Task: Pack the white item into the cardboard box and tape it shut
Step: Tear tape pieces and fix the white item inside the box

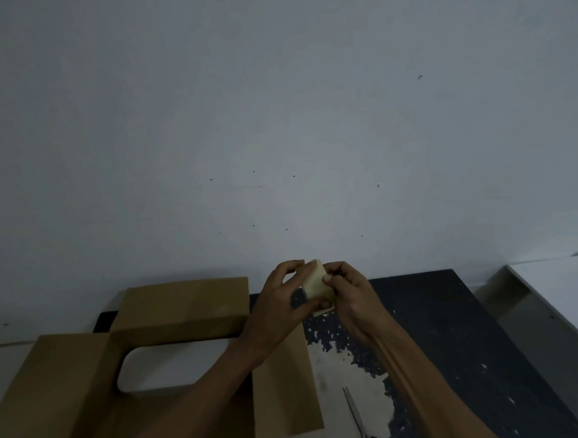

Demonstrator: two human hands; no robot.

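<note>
An open cardboard box (pixel 173 308) stands at the lower left with its flaps spread outward. Inside it lies the white item (pixel 175 367), a rounded rectangular shape. Above the box's right flap both hands hold a pale roll of tape (pixel 314 282). My left hand (pixel 281 304) grips the roll from the left, thumb underneath. On the right, my right hand (pixel 346 292) pinches the roll's edge with thumb and fingers.
A dark table (pixel 448 311) with worn white patches runs to the right. Scissors (pixel 356 413) lie on it near the bottom edge, beside the box's right flap. A plain grey wall fills the upper view. A white ledge (pixel 552 288) sits at far right.
</note>
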